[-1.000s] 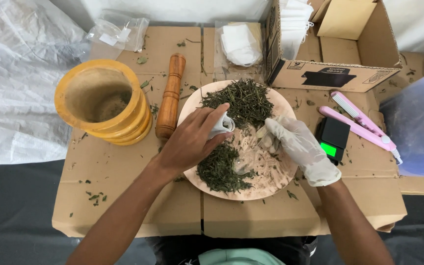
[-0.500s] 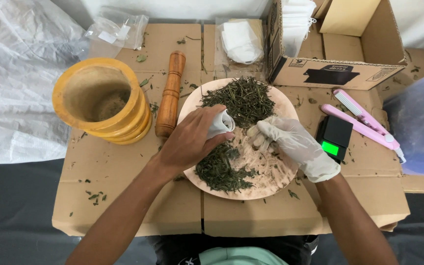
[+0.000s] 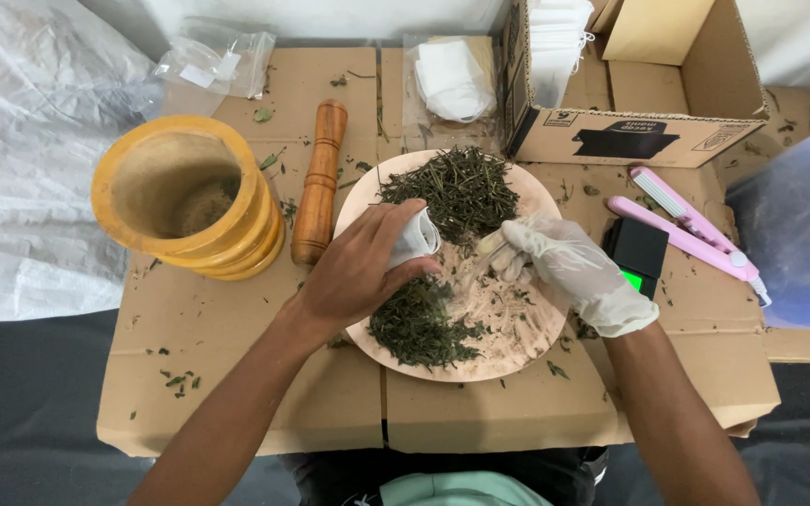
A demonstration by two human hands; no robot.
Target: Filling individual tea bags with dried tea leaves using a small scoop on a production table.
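A: What takes up the most room here?

B: The flattened cardboard sheet (image 3: pixel 236 375) serving as a worktop. At its far right corner an open cardboard box (image 3: pixel 649 136) holds a stack of white sachets (image 3: pixel 555 47).

A: And the containers?

B: A yellow wooden mortar (image 3: pixel 185 201) with a little brownish powder at the bottom, its pestle (image 3: pixel 319 183) lying just beside it. Then the round plate (image 3: pixel 508 361), with dried green leaves (image 3: pixel 457 187) heaped at the far edge, a second heap (image 3: pixel 419 328) nearer, and pale powder between them.

A: The hands?

B: The bare left hand (image 3: pixel 353 272) grips a small white sachet (image 3: pixel 414 239), mouth open, over the plate. The gloved right hand (image 3: pixel 569 272) has its fingers closed around a small spoon (image 3: pixel 489 244) pointed at that mouth.

A: How far along?

B: I judge this sachet is mid-fill; plenty of leaf remains. A black pocket scale (image 3: pixel 637 255) and pink sealer (image 3: pixel 691 230) wait untouched.
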